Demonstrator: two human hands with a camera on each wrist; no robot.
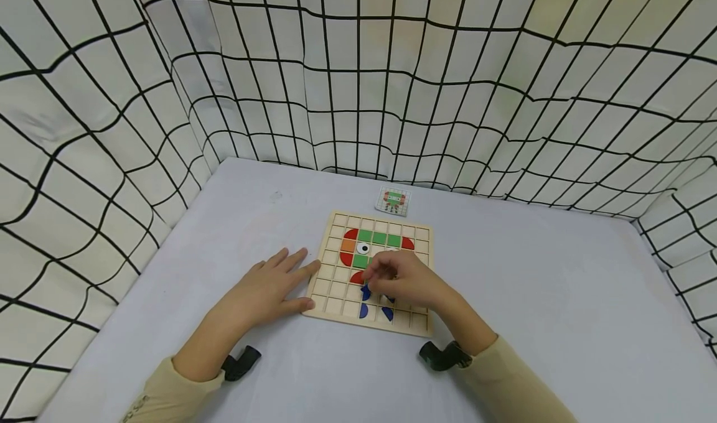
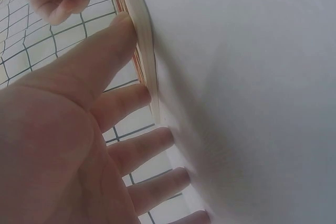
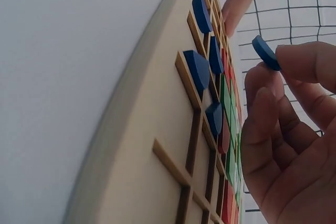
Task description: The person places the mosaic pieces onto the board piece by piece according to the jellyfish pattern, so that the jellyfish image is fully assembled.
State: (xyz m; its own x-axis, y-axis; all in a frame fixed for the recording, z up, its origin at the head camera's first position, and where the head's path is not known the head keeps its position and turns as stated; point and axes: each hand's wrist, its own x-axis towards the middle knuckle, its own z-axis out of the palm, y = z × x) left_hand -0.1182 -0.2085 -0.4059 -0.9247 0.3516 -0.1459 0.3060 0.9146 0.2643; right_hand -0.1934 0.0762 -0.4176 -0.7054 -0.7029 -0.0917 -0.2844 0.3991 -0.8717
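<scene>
My right hand [image 1: 406,277] is over the lower middle of a wooden grid board [image 1: 336,289]. Between thumb and finger it pinches a small blue piece [image 3: 265,52], held above the board in the right wrist view. Several blue pieces [image 3: 196,72] lie in the grid's lower cells. Higher up sit green squares [image 1: 379,237], red rounded pieces [image 1: 351,234], an orange square [image 1: 348,246] and an eye piece [image 1: 363,248]; my right hand hides some cells. With fingers spread, my left hand [image 1: 266,289] rests on the table, its thumb and a fingertip touching the board's left edge.
Behind the board lies a small picture card [image 1: 394,200] showing a coloured figure on a grid. The white table [image 1: 532,286] is bounded by a black net [image 1: 358,71] over white cloth. Black devices [image 1: 442,356] sit at both wrists.
</scene>
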